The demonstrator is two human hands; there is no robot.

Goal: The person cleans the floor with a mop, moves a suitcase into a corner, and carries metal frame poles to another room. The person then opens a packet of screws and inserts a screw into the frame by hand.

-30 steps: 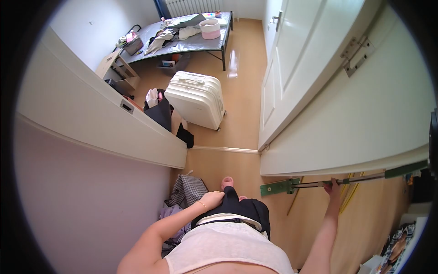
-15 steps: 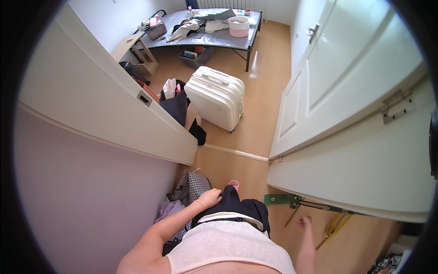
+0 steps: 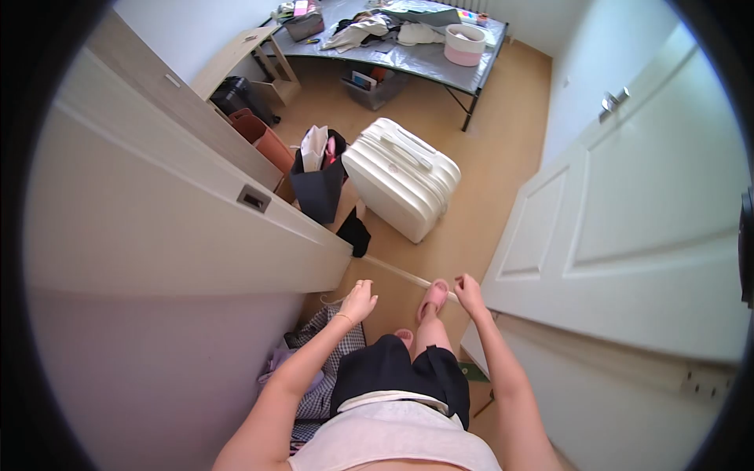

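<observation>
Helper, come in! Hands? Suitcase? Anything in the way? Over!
Left hand, right hand: out front, seemingly empty. White suitcase: upright ahead, untouched. Black cloth: ahead on left, maybe in the way.

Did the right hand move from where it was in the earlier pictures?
Yes. The right hand has moved forward and to the left, closer to the white strip on the doorway floor.

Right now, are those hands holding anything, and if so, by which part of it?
Nothing that shows: the left hand and the right hand both appear empty, held out before the body, apart from the white suitcase.
</observation>
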